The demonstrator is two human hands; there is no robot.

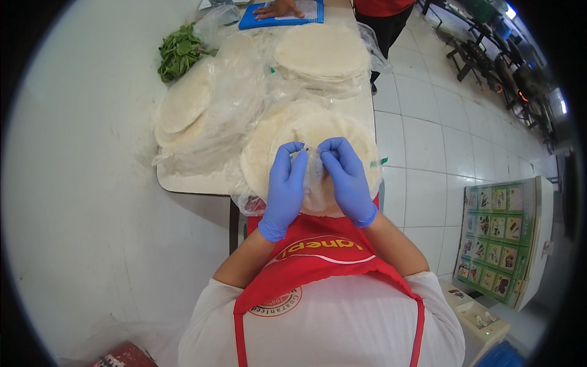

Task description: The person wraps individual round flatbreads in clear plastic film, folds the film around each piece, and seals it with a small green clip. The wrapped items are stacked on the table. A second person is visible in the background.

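Both of my hands wear blue gloves over a pile of thin round pale sheets [261, 151], like rice paper or flatbread, at the near end of the table. My left hand [288, 183] pinches a thin translucent piece [313, 176], perhaps plastic or a sheet's edge, between thumb and forefinger. Close to its right, my right hand [346, 176] has its fingertips curled in on the same piece. A bit of green tape [379, 162] shows at the pile's right side. Crumpled clear plastic [250, 202] lies under the pile's left edge.
Another stack of round sheets [323, 50] lies farther back on plastic. More sheets [185, 103] sit partly bagged at the left, beside green leaves [181, 52]. A co-worker's hand [277, 8] rests on a blue-edged book or pad [282, 20]. A wall borders the table's left; a tiled floor, its right.
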